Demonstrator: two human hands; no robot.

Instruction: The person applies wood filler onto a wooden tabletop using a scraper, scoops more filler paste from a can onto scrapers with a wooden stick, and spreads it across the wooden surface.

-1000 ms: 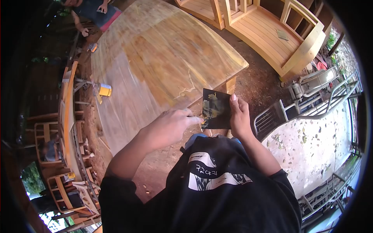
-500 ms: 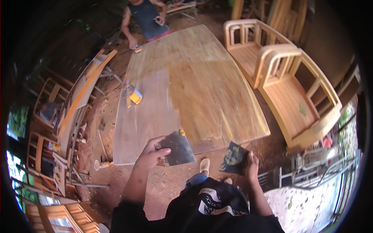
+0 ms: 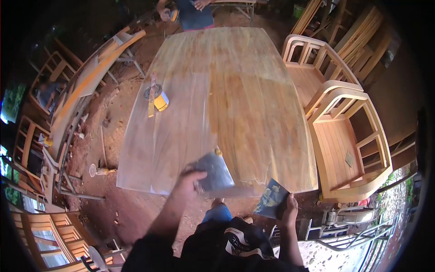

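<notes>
My left hand (image 3: pixel 188 183) grips a dark flat plate (image 3: pixel 214 172) with a yellowish lump on its upper corner, over the near edge of a large wooden tabletop (image 3: pixel 181 113). Some motion blur softens this hand. To the right, my right hand (image 3: pixel 290 211) holds a second dark plate (image 3: pixel 272 199) smeared with yellowish paste, just off the tabletop's near right edge. The tabletop is greyish on the left and yellow-brown on the right. A yellow can (image 3: pixel 159 99) stands on its left part, with a smeared stick (image 3: pixel 151 109) beside it.
Across the tabletop a co-worker (image 3: pixel 195 16) holds an orange tool (image 3: pixel 173 15). Wooden benches (image 3: pixel 333 136) stand at the right. At the left is a long rack with boards (image 3: pixel 86 86). A metal frame with a white panel (image 3: pixel 335 254) lies low at the right.
The view has swung to centre on the tabletop. My hands have moved apart from the single plate they shared, and my left hand now holds another plate. The co-worker's tool is lifted.
</notes>
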